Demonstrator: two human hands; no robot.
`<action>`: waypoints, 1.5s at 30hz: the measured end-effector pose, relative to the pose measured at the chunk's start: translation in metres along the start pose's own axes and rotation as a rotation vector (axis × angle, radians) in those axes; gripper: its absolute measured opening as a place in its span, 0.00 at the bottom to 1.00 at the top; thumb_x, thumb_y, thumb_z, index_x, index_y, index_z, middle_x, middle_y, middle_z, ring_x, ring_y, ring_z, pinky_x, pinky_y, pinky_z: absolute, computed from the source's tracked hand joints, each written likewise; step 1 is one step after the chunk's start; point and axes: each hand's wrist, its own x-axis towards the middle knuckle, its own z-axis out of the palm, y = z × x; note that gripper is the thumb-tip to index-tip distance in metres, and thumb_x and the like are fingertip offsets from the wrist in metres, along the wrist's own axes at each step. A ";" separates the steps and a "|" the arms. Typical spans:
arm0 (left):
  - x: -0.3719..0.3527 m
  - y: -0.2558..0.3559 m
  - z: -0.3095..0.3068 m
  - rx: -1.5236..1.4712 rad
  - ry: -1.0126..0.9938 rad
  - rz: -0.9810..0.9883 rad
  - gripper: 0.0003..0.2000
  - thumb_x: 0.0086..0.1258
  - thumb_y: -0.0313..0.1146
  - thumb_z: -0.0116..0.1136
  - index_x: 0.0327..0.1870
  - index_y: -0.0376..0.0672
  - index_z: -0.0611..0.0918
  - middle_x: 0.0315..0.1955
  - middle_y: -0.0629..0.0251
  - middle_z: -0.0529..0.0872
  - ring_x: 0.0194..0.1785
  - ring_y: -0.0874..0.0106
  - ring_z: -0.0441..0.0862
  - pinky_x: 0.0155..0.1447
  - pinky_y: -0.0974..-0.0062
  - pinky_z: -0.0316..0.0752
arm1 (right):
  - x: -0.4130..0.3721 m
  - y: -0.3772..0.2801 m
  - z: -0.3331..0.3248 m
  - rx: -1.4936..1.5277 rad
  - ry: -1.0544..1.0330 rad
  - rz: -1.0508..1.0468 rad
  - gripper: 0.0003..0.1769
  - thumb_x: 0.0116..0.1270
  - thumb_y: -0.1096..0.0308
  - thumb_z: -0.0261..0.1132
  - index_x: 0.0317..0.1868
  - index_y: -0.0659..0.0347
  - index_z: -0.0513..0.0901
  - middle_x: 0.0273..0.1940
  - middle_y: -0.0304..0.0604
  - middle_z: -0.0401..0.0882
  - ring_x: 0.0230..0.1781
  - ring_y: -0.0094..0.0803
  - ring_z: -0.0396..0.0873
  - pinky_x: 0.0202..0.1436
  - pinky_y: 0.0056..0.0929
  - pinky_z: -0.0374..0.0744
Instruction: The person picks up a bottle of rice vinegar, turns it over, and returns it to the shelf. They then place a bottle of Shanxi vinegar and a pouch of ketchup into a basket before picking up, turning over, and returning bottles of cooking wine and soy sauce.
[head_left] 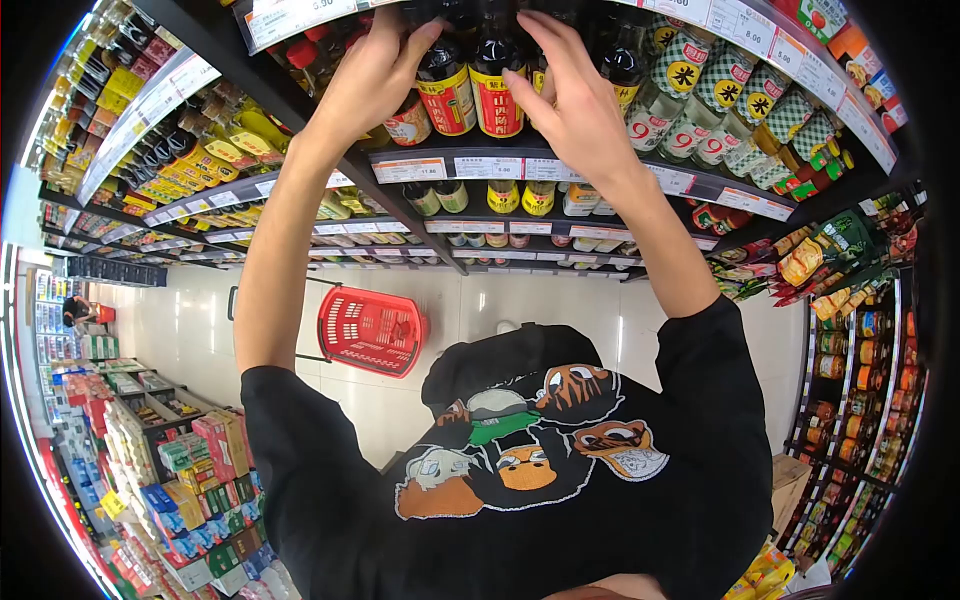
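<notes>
Two dark bottles with red and yellow labels stand side by side at the front of a shelf, a left bottle [447,103] and a right bottle [495,100]. My left hand [372,75] is beside the left bottle, its thumb and fingers apart near the bottle's upper part. On the other side, my right hand [570,95] has its fingers spread, with the thumb at the right bottle's label. Neither hand is wrapped round a bottle. The bottle tops are partly cut off by the upper edge of the view.
Clear bottles with checkered tops [685,65] stand right of my right hand. Price tags line the shelf edge [480,166]. A red basket [370,332] is on the floor below. Stacked boxes [215,450] are at the lower left, and a person [76,311] is far left.
</notes>
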 end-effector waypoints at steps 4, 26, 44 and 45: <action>0.007 -0.008 0.002 -0.105 -0.020 0.101 0.21 0.83 0.43 0.54 0.59 0.30 0.75 0.47 0.49 0.89 0.44 0.65 0.89 0.40 0.69 0.84 | 0.010 -0.005 0.000 -0.088 -0.053 0.001 0.31 0.72 0.60 0.68 0.70 0.63 0.71 0.64 0.52 0.76 0.36 0.51 0.86 0.43 0.43 0.85; -0.006 0.018 0.009 0.286 0.114 -0.072 0.32 0.77 0.41 0.59 0.64 0.16 0.63 0.33 0.35 0.86 0.40 0.38 0.86 0.41 0.51 0.81 | 0.023 -0.014 0.015 -0.112 -0.219 0.225 0.41 0.76 0.57 0.62 0.76 0.76 0.55 0.62 0.74 0.73 0.45 0.70 0.83 0.46 0.57 0.84; -0.048 0.018 0.025 0.300 0.408 0.181 0.32 0.74 0.39 0.69 0.70 0.29 0.69 0.55 0.45 0.79 0.34 0.65 0.81 0.43 0.66 0.77 | -0.016 -0.028 -0.030 0.328 0.028 0.399 0.24 0.75 0.62 0.67 0.66 0.64 0.76 0.56 0.47 0.85 0.29 0.32 0.85 0.35 0.30 0.84; -0.053 0.022 0.025 0.224 0.443 0.136 0.31 0.73 0.35 0.70 0.71 0.30 0.70 0.57 0.50 0.76 0.30 0.73 0.77 0.38 0.71 0.75 | -0.020 -0.024 -0.042 0.532 0.063 0.535 0.21 0.77 0.63 0.66 0.64 0.65 0.78 0.52 0.45 0.87 0.27 0.25 0.84 0.32 0.25 0.83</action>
